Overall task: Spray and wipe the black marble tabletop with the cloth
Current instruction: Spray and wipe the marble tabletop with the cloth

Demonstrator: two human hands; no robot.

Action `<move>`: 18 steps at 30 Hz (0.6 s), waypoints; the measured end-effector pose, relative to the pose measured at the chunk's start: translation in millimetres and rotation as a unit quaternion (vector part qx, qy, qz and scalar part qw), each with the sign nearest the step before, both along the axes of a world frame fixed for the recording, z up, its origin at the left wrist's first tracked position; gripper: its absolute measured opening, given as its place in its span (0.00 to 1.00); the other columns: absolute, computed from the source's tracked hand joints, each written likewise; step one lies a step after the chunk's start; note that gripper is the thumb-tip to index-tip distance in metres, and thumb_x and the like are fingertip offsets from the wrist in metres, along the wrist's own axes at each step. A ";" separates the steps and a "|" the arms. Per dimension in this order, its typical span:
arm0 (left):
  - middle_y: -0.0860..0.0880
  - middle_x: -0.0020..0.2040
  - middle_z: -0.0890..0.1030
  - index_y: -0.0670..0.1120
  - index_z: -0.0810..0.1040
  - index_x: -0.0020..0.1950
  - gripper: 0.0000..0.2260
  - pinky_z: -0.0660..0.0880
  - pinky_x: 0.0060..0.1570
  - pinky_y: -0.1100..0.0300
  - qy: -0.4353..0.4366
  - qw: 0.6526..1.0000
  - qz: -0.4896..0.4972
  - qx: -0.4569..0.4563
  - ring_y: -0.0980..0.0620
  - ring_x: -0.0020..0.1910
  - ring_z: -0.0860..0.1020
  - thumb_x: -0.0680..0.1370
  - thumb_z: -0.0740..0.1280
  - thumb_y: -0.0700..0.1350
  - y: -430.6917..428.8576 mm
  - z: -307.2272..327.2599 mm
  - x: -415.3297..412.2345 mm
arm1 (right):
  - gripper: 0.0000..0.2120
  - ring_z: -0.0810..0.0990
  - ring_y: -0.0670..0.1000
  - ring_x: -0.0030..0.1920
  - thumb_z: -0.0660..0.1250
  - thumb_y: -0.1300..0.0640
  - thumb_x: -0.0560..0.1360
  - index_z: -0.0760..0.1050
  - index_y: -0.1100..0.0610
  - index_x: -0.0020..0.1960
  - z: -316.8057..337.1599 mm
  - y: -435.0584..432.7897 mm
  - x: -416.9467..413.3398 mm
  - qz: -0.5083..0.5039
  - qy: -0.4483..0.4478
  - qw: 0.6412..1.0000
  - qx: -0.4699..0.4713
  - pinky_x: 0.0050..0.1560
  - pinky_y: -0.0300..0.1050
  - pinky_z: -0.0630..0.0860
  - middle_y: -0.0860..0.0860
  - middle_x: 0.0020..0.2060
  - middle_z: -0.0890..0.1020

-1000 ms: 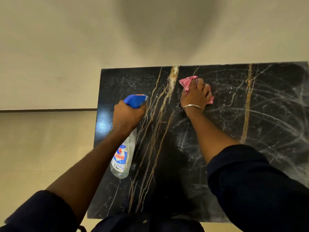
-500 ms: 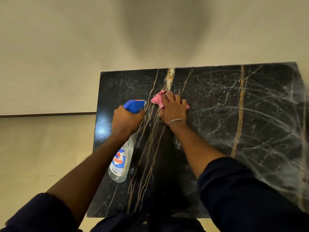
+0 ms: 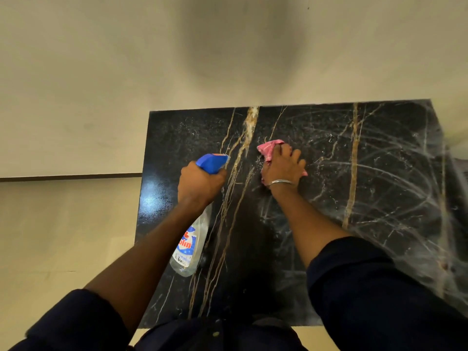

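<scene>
My left hand grips clear spray bottle; right hand presses crumpled pink cloth on veined black marble tabletop, fingers apparently flat.

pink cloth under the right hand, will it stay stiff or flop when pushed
Probably floppy: the crumpled pink cloth bunches in folds beneath the right hand. Likely light, sliding easily over the glossy black marble tabletop.

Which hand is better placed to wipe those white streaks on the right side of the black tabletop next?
Right. The right hand presses the pink cloth on the tabletop, beside the streaks; the left hand grips the spray bottle.
</scene>
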State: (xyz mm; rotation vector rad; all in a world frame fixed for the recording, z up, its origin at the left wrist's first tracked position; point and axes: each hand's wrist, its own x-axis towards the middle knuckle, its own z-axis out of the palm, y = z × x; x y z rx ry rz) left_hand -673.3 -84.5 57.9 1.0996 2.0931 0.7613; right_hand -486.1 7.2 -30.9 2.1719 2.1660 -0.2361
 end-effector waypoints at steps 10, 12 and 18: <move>0.50 0.34 0.77 0.46 0.77 0.50 0.13 0.75 0.35 0.60 0.001 1.000 0.019 0.023 0.55 0.32 0.76 0.72 0.72 0.52 -10.4 5.4 -1.1 | 0.30 0.71 0.58 0.57 0.64 0.45 0.74 0.66 0.57 0.72 3.6 -57.1 -79.8 0.188 0.030 0.982 -0.014 0.54 0.54 0.70 0.54 0.64 0.73; 0.50 0.33 0.76 0.45 0.77 0.49 0.12 0.74 0.34 0.61 0.006 1.000 0.014 0.010 0.54 0.31 0.75 0.72 0.72 0.50 -10.3 5.4 -1.5 | 0.30 0.71 0.58 0.58 0.64 0.45 0.74 0.65 0.56 0.72 3.2 -53.3 -58.9 0.195 0.019 0.981 -0.009 0.54 0.54 0.70 0.55 0.64 0.71; 0.51 0.34 0.75 0.46 0.74 0.50 0.09 0.71 0.35 0.63 -0.015 1.000 0.006 0.011 0.56 0.32 0.74 0.74 0.70 0.47 -9.7 10.3 7.1 | 0.27 0.70 0.60 0.56 0.63 0.46 0.74 0.68 0.55 0.70 -1.6 -39.2 32.1 0.069 -0.010 0.997 0.019 0.51 0.54 0.69 0.56 0.61 0.72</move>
